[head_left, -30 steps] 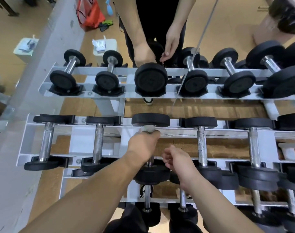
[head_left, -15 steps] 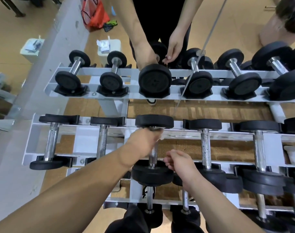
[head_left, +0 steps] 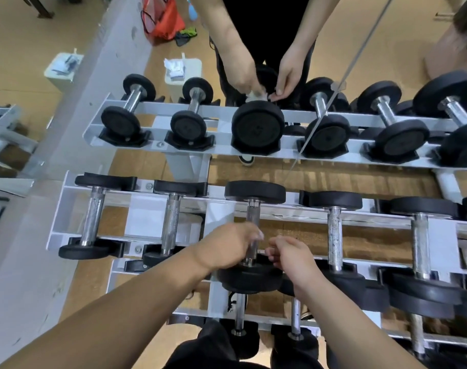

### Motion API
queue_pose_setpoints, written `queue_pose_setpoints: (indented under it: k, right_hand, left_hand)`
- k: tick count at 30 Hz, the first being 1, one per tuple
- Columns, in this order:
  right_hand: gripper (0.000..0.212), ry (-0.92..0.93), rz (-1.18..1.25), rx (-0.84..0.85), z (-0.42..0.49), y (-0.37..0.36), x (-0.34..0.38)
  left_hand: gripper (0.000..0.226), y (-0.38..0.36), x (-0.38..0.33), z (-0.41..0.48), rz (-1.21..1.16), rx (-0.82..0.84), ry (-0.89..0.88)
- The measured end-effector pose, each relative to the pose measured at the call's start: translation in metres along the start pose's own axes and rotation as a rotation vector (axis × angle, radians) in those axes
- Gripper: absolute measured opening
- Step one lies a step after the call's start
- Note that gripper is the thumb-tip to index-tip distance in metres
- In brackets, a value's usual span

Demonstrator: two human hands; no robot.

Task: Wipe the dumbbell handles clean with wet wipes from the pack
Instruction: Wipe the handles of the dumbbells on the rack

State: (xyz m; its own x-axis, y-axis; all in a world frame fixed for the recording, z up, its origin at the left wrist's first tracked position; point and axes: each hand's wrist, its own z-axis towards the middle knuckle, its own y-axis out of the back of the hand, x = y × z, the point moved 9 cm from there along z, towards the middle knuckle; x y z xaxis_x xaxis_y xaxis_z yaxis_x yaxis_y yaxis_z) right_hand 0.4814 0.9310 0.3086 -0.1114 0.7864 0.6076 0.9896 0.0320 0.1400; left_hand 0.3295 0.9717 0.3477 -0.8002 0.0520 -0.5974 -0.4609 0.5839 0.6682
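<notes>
My left hand (head_left: 227,246) is wrapped round the dumbbell handle (head_left: 252,213) at its near end. A scrap of white wet wipe (head_left: 260,234) pokes out past the knuckles; the rest is hidden under my fingers. My right hand (head_left: 291,257) sits just beside it on the right, fingers curled in towards the same bar. From here I cannot tell whether it pinches the wipe or only hovers.

That dumbbell lies across the white rack (head_left: 147,217), its near head under my wrists. More dumbbells lie to both sides, those on the far right cut off by the edge. Below my forearms a lower row is mostly covered.

Beyond my hands a mirror (head_left: 320,171) repeats the scene: two reflected hands (head_left: 243,75) meet over a white wad behind a black weight, which blocks the handle. Further off to the left stands a pale box (head_left: 192,67) with crumpled white things on top; whether that is the pack, I cannot make out.
</notes>
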Motion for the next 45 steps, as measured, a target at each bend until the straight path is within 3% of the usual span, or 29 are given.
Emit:
queue_pose_setpoints:
  k: [2, 4, 6, 9, 10, 12, 15, 19, 21, 25, 26, 30, 33, 35, 37, 40, 43, 45]
  right_hand:
    - [0.022, 0.009, -0.009, 0.006, -0.002, -0.001, 0.006]
    - [0.024, 0.008, -0.031, 0.019, -0.004, -0.004, 0.01]
    - [0.025, 0.029, -0.111, 0.042, -0.006, -0.007, 0.014]
    - [0.021, 0.09, -0.236, 0.104, -0.01, -0.015, 0.02]
    - [0.02, 0.103, -0.28, 0.133, -0.012, -0.02, 0.021]
    - [0.03, 0.14, -0.39, 0.183, -0.014, -0.028, 0.02]
    - [0.034, 0.17, -0.483, 0.185, -0.017, -0.031, 0.02]
    - [0.025, 0.178, -0.468, 0.169, -0.017, -0.029, 0.025]
    - [0.026, 0.167, -0.415, 0.082, -0.012, -0.018, 0.027]
    - [0.022, 0.132, -0.287, -0.038, -0.006, -0.002, 0.025]
    - [0.021, 0.111, -0.264, -0.052, -0.005, -0.002, 0.023]
    - [0.019, 0.063, -0.205, -0.058, -0.004, -0.002, 0.014]
    - [0.019, 0.08, -0.211, -0.029, -0.006, -0.006, 0.015]
    - [0.02, 0.075, -0.196, -0.03, -0.007, -0.004, 0.014]
    - [0.022, 0.076, -0.172, -0.054, -0.007, 0.0, 0.014]
    - [0.022, 0.075, -0.113, -0.086, -0.008, 0.006, 0.011]
    - [0.023, 0.048, -0.05, -0.112, -0.008, 0.014, 0.003]
    - [0.022, 0.048, -0.05, -0.108, -0.007, 0.018, 0.001]
  left_hand:
    - [0.034, 0.027, 0.022, -0.004, -0.156, -0.27, 0.136]
    - [0.033, 0.029, 0.043, -0.002, -0.247, -0.392, 0.285]
    - [0.031, 0.005, 0.052, 0.012, -0.632, -0.344, 0.362]
    - [0.022, -0.031, 0.043, 0.033, -1.419, -0.245, 0.504]
    - [0.023, -0.04, 0.041, 0.036, -1.595, -0.227, 0.554]
    - [0.028, -0.049, 0.04, 0.033, -1.659, -0.194, 0.583]
    - [0.033, -0.058, 0.047, 0.018, -1.387, -0.058, 0.558]
    - [0.031, -0.039, 0.063, -0.002, -0.523, 0.131, 0.475]
    - [0.029, -0.025, 0.062, -0.004, -0.467, 0.127, 0.421]
    - [0.021, 0.026, 0.054, 0.007, -0.523, -0.356, 0.452]
    - [0.024, 0.025, 0.042, 0.011, -0.498, -0.389, 0.434]
    - [0.035, -0.013, 0.014, 0.005, -0.556, -0.329, 0.466]
    - [0.018, -0.025, 0.026, -0.013, -0.352, -0.141, 0.418]
    - [0.022, -0.023, 0.027, -0.025, -0.219, -0.033, 0.349]
    - [0.026, -0.004, 0.01, -0.024, -0.113, -0.074, 0.247]
    - [0.056, 0.022, -0.03, 0.007, 0.31, -0.235, 0.041]
    - [0.054, -0.01, -0.042, 0.031, 0.773, -0.067, -0.177]
    - [0.044, -0.021, -0.032, 0.03, 0.891, -0.003, -0.199]
